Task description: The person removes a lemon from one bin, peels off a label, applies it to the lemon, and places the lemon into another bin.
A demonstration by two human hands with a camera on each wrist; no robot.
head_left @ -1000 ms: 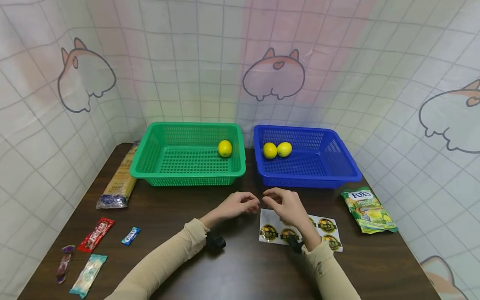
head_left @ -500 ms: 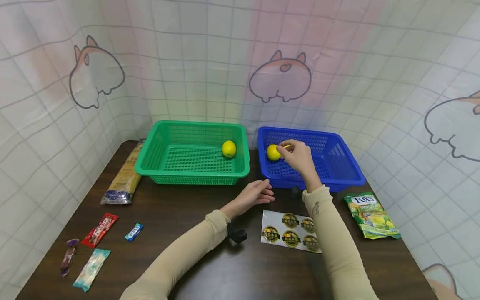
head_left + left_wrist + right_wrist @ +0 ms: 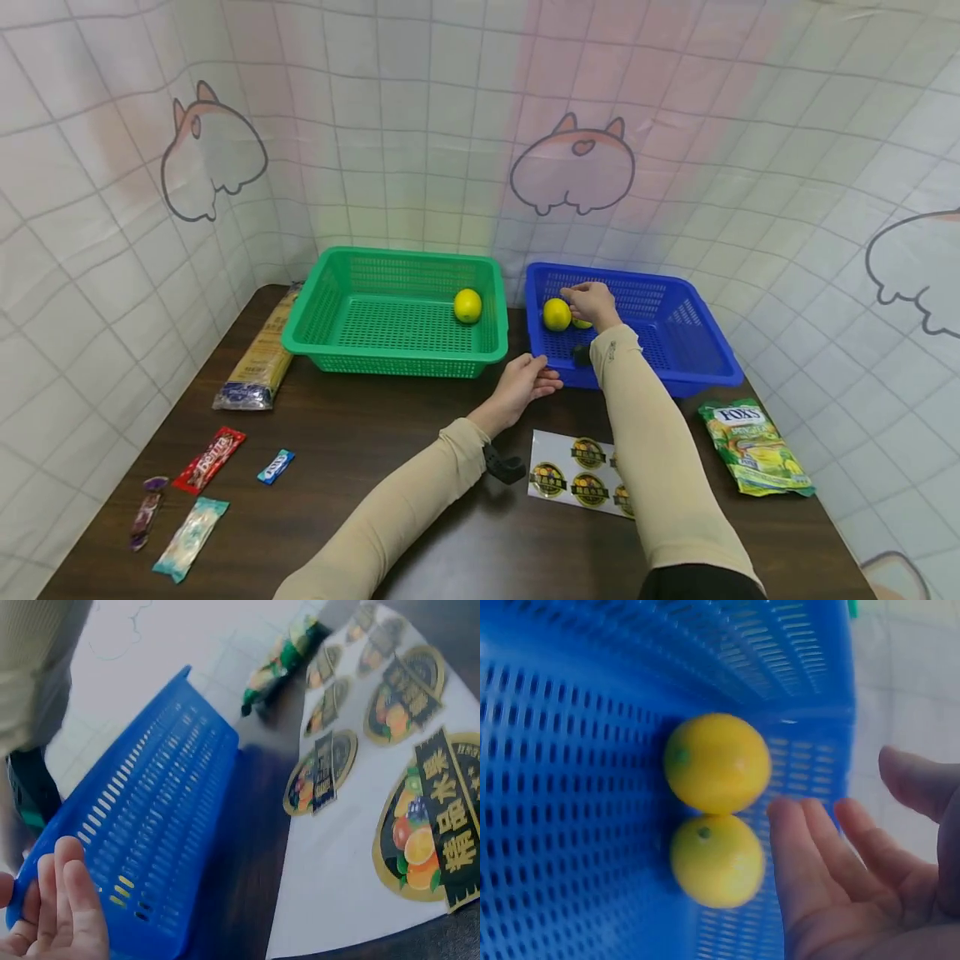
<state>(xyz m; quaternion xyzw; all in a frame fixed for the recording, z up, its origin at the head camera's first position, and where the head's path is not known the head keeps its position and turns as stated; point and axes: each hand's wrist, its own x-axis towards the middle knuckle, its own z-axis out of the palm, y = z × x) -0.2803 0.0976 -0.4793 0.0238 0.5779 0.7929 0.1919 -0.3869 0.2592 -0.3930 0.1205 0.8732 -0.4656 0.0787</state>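
My left hand (image 3: 520, 387) is at the near left corner of the blue basket (image 3: 697, 385). In the left wrist view the rim lies between the thumb and the straight fingers (image 3: 77, 904) of that hand. My right hand (image 3: 592, 303) is over the inside of the basket, fingers extended and holding nothing. Below and beside it two lemons touch each other, one lemon (image 3: 717, 763) rounder and deeper yellow, the other lemon (image 3: 718, 862) paler. The right hand partly hides the paler one in the head view.
Left stands a green basket (image 3: 397, 360) with one lemon (image 3: 467, 306). A sticker sheet (image 3: 567, 468) lies under the right forearm. A FOX'S candy bag (image 3: 753, 446) is at right; a noodle-like packet (image 3: 258, 358) and several wrapped sweets, including a red one (image 3: 212, 458), lie at left.
My right hand has gone from above the sticker sheet to inside the blue basket. My left hand has moved right and forward to that basket's rim. The whole head view has shifted slightly.
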